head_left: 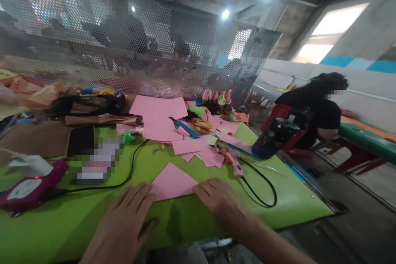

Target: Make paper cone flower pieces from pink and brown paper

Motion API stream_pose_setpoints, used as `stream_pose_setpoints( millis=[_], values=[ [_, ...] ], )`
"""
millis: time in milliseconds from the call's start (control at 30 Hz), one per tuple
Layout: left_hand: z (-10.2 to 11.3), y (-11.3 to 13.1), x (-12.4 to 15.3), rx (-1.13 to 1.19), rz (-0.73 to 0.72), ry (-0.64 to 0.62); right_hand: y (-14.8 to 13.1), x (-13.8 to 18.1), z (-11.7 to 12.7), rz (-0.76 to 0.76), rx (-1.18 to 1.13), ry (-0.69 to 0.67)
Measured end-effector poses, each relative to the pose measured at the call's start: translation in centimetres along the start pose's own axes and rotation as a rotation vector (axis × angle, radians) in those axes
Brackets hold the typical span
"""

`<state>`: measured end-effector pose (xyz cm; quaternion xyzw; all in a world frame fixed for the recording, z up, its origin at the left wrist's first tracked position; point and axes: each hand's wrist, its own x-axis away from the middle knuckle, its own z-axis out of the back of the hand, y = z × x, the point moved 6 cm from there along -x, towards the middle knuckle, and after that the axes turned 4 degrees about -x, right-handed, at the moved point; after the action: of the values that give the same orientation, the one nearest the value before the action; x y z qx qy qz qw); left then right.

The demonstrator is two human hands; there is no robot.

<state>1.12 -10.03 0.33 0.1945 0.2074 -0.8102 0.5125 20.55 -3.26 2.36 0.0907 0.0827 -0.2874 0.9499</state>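
Note:
A pink sheet of paper (173, 183), folded to a triangular shape with its point facing away, lies flat on the green table. My left hand (131, 208) rests beside its left corner, fingers stretched out and touching the edge. On the opposite corner, the fingertips of my right hand (216, 198) press down, the fingers laid out flat with a slight bend. Neither hand grasps the paper. Beyond it are pink paper scraps (190, 145) and a larger pink sheet (161, 126). A pink glue gun (236, 165) lies to the right, its black cord looping toward me.
A purple power strip (29, 189) with a white plug sits at left, near a phone (100, 161). Blue-handled scissors or a cutter (187, 128) lie among the scraps. A dark bottle (272, 136) stands at the right edge. A perforated metal screen (185, 49) borders the back; a person (321, 107) sits at right.

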Motion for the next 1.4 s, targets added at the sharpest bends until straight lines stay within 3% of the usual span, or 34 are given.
stream_pose_setpoints(
  millis=[133,267,333,400,467,500,600,733,833,1067,1400],
  values=[
    [-1.5,1.5,-3.1,0.110,0.044,-0.107,-0.1,-0.4,0.3,0.058,0.007,0.081],
    [-1.8,0.3,-6.2,0.372,0.199,-0.196,0.2,-1.5,3.4,0.051,-0.085,0.228],
    [-1.4,-1.8,-7.5,0.675,0.393,-0.134,1.1,-2.6,5.9,-0.003,-0.182,0.356],
    [-1.5,-4.3,-8.5,1.148,0.685,0.040,3.0,-3.6,8.4,-0.130,-0.357,0.581],
    [-1.7,-5.7,-9.7,1.284,0.779,0.135,5.3,-4.8,9.2,-0.285,-0.627,0.771],
    [-2.0,-6.1,-10.2,1.343,0.809,0.162,6.2,-5.6,8.6,-0.346,-0.783,0.794],
    [-3.5,-6.2,-11.3,1.525,0.870,0.215,7.5,-8.2,4.8,-0.472,-1.268,0.694],
    [-5.5,-5.4,-10.8,1.662,0.937,0.235,6.8,-9.7,0.8,-0.500,-1.380,0.576],
    [-6.1,-5.1,-10.0,1.689,0.969,0.224,6.3,-9.5,-0.9,-0.539,-1.424,0.490],
    [-6.0,-5.5,-9.5,1.582,0.916,0.194,6.5,-9.1,-1.4,-0.585,-1.464,0.501],
    [-6.1,-5.1,-9.9,1.489,0.791,0.126,7.5,-8.5,-1.2,-0.608,-1.417,0.675]
  ],
)
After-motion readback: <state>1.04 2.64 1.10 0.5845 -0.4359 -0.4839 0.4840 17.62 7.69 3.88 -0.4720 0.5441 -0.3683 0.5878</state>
